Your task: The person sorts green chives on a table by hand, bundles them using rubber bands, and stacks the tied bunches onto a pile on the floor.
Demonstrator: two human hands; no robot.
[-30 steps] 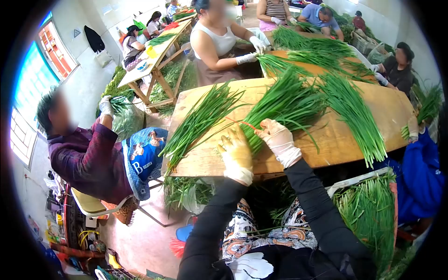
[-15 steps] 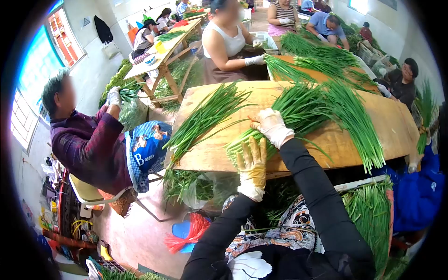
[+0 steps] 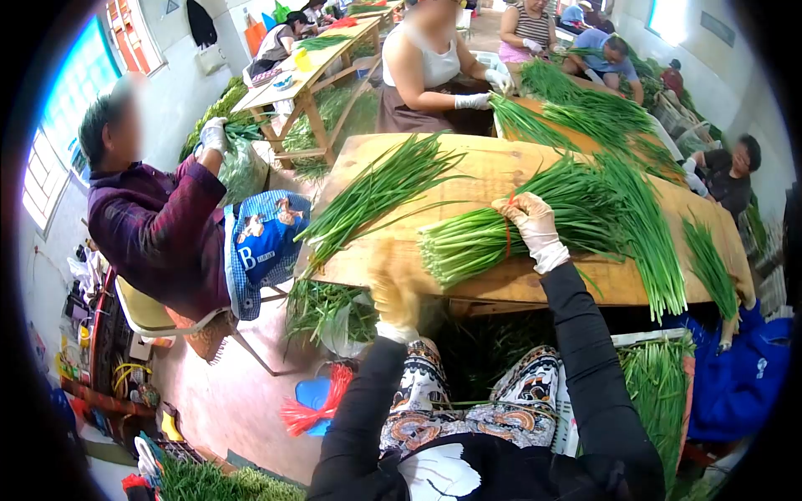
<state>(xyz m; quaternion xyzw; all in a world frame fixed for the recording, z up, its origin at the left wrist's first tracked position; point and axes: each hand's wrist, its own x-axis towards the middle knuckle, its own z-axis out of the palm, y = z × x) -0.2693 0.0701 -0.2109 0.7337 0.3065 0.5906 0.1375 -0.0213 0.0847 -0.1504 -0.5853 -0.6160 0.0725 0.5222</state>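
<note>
A bundle of long green chives [image 3: 464, 246] lies on the wooden table in front of me, its pale cut ends pointing left. A thin red tie [image 3: 508, 238] runs round the bundle. My gloved right hand [image 3: 535, 230] rests on top of the bundle, its curled fingertips closed at the tie. To the left of the cut ends, by the table's near edge, my left hand [image 3: 394, 292] in a yellowed glove is smeared by motion. It is apart from the bundle, and its fingers cannot be made out.
Loose chives lie on the wooden table [image 3: 376, 259] at left [image 3: 376, 196] and right. Red strands [image 3: 322, 401] lie over a blue seat beside my left leg. A crate of chives [image 3: 656, 401] stands at my right. A seated co-worker [image 3: 154, 217] is at left; others work behind the table.
My left hand has moved left and off the bundle and now blurs. My right hand has shifted right along it; the red tie now shows round the chives.
</note>
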